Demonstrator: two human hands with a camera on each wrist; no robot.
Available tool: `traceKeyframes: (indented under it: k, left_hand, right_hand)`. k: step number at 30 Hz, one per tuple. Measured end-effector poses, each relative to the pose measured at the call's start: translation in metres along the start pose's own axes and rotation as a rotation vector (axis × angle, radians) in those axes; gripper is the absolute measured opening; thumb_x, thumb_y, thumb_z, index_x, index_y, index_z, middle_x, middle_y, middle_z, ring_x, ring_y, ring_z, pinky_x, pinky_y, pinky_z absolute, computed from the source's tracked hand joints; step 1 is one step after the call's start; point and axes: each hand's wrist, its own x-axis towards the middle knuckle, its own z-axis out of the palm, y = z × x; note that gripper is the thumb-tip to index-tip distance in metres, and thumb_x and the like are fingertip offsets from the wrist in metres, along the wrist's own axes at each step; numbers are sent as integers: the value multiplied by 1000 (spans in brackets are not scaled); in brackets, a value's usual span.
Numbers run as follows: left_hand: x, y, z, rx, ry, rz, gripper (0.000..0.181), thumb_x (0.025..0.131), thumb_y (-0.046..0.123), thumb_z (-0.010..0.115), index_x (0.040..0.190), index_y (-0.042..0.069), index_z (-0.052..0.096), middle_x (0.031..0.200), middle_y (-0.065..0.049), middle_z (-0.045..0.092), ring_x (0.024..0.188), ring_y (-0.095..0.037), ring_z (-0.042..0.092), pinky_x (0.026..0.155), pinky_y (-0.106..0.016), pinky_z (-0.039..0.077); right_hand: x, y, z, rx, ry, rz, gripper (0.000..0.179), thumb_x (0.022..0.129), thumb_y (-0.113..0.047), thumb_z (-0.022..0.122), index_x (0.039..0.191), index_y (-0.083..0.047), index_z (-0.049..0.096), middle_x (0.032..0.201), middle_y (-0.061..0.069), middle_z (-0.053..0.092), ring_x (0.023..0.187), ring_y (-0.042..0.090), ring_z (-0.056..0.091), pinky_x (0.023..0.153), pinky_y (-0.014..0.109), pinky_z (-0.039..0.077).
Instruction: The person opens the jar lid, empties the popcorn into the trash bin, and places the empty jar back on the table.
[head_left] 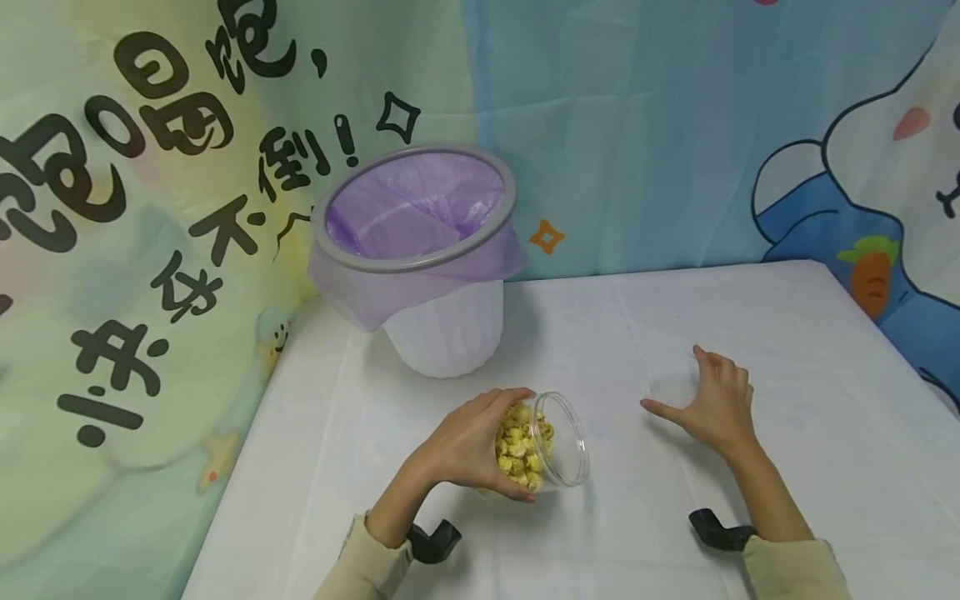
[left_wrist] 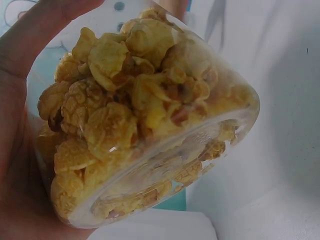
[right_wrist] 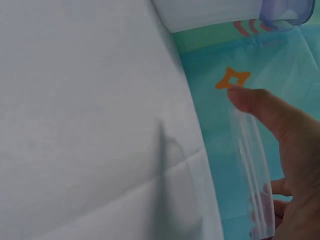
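Observation:
A clear plastic jar (head_left: 564,440) of yellow popcorn (head_left: 517,450) is gripped by my left hand (head_left: 471,442), thumb on the near side and fingers over the far side. It tips onto its side above the table, its uncovered mouth toward the right. Close up in the left wrist view, caramel-coloured popcorn (left_wrist: 107,122) lies against the jar's wall and base. My right hand (head_left: 716,408), farther right, pinches a clear round lid (right_wrist: 250,172) by its edge between thumb and fingers. In the head view that lid barely shows against the white cloth.
Behind the jar stands a white waste bin (head_left: 450,333) with a purple liner (head_left: 420,204) held by a grey rim ring (head_left: 414,265). A white cloth covers the table (head_left: 615,533). A printed curtain (head_left: 622,142) hangs behind and along the left.

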Motion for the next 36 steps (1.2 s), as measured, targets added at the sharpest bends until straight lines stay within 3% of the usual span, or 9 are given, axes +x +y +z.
traceKeyframes:
  k: [9,28,36]
  left_hand:
    - [0,-1,1,0,0,2,111,47,56,84,138,18,33,117,1,53,100,-11,50,83,-26,44]
    - [-2,-4,1,-3,-17,-7,111,48,54,85,138,16,34,118,1,52,101,-12,50,85,-28,44]
    - [-2,-5,2,5,-8,6,110,48,56,84,138,16,35,117,1,52,100,-11,51,83,-28,45]
  right_hand:
    - [-5,16,10,-58,-86,63,110,61,-42,81,135,17,25,125,40,29,113,53,25,87,62,20]
    - [-12,24,13,-85,-187,45,112,69,-54,72,136,19,21,130,39,26,118,54,20,92,65,14]
    - [-12,21,12,-93,-213,50,117,70,-55,70,137,20,11,131,43,22,118,57,18,92,67,14]
